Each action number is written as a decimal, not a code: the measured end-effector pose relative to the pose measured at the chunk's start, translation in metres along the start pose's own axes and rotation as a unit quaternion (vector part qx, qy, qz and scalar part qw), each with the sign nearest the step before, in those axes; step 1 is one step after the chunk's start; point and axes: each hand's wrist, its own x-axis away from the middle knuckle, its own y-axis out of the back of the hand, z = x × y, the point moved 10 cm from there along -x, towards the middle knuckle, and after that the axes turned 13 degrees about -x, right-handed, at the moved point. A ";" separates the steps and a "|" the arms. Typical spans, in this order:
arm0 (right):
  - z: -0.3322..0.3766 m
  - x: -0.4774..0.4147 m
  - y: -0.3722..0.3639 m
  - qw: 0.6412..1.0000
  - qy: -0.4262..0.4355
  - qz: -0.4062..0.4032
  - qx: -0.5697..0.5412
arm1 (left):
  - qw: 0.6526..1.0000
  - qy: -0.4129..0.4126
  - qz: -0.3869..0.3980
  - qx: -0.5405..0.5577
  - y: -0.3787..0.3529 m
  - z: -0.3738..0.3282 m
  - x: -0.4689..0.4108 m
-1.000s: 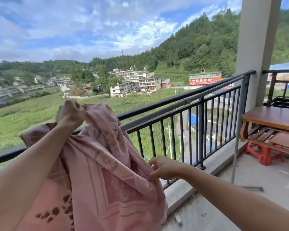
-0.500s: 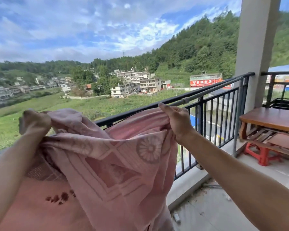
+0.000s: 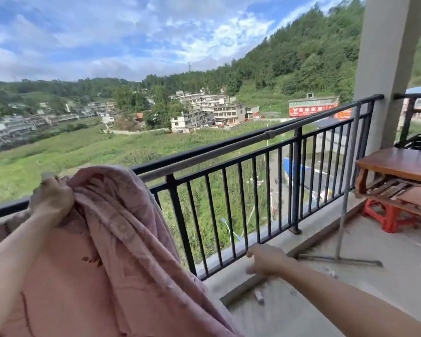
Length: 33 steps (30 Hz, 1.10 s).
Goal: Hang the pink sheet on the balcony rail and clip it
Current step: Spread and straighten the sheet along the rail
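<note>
A: Left side, what did you see?
B: Left hand (image 3: 51,203) was fisted round a bunched fold of the pink sheet (image 3: 122,239), up at the height of the balcony rail (image 3: 229,144). The rest of the sheet hung down lower left, in front of the bars. Couldn't tell if it rested on the rail.
A: Right hand?
B: Right hand (image 3: 265,260) was low, near the foot of the bars, apart from the sheet. Fingers were loosely bent with nothing in them. Blurred.
A: Further right?
B: A grey pole (image 3: 347,181) stood upright on the floor beside the bars. Then a white pillar (image 3: 387,57), and a wooden table (image 3: 399,164) with a red stool (image 3: 389,216) below it.
</note>
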 end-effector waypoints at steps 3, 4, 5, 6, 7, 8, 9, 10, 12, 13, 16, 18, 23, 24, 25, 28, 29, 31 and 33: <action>0.098 -0.009 0.033 0.974 0.129 -0.081 -0.169 | 0.998 -0.060 0.034 -0.008 0.002 -0.009 0.026; 0.129 -0.009 0.039 0.961 0.161 -0.096 -0.204 | 0.996 -0.074 0.044 -0.004 0.002 -0.008 0.026; 0.157 -0.011 0.040 0.947 0.187 -0.103 -0.239 | 0.996 -0.076 0.056 0.004 0.003 -0.007 0.026; 0.181 -0.012 0.037 0.934 0.202 -0.091 -0.280 | 0.994 -0.087 0.066 0.005 0.002 -0.005 0.023; 0.203 -0.014 0.030 0.917 0.209 -0.065 -0.333 | 0.992 -0.098 0.081 0.007 0.004 -0.006 0.023; 0.221 -0.014 0.023 0.900 0.214 -0.040 -0.377 | 0.989 -0.108 0.096 0.010 0.003 -0.008 0.023; 0.238 -0.017 0.015 0.886 0.218 -0.020 -0.408 | 0.987 -0.117 0.109 0.024 0.003 -0.009 0.022; 0.251 -0.018 0.008 0.880 0.218 -0.011 -0.421 | 0.984 -0.127 0.121 0.041 0.000 -0.008 0.019; 0.270 -0.027 -0.001 0.881 0.224 -0.041 -0.416 | 0.976 -0.139 0.153 0.064 -0.001 -0.006 0.018; 0.274 -0.032 0.000 0.874 0.232 -0.067 -0.422 | 0.969 -0.149 0.181 0.081 -0.002 -0.006 0.020; 0.246 -0.055 0.023 0.846 0.201 -0.120 -0.480 | 0.939 -0.185 0.280 0.070 0.001 0.010 0.018; 0.204 -0.060 0.058 0.869 0.150 -0.196 -0.430 | 0.912 -0.213 0.350 0.025 0.001 0.032 0.013; 0.234 -0.001 0.122 0.856 0.205 -0.421 -0.218 | 0.889 -0.241 0.389 -0.020 -0.001 0.059 -0.017; 0.270 0.021 0.118 0.835 0.278 -0.425 -0.211 | 0.894 -0.255 0.367 -0.017 0.001 0.053 -0.022; 0.305 0.040 0.107 0.827 0.336 -0.408 -0.193 | 0.898 -0.277 0.343 -0.011 0.005 0.045 -0.022; 0.377 0.046 0.061 0.862 0.367 -0.346 -0.051 | 0.906 -0.326 0.267 0.047 0.019 0.016 -0.027; 0.384 0.039 0.052 0.870 0.358 -0.335 -0.045 | 0.907 -0.329 0.253 0.075 0.022 0.009 -0.031; 0.376 0.026 0.055 0.871 0.356 -0.299 -0.159 | 0.912 -0.337 0.208 0.110 0.033 -0.007 -0.040; 0.350 0.018 0.078 0.831 0.341 -0.249 -0.362 | 0.913 -0.350 0.162 0.129 0.042 -0.033 -0.046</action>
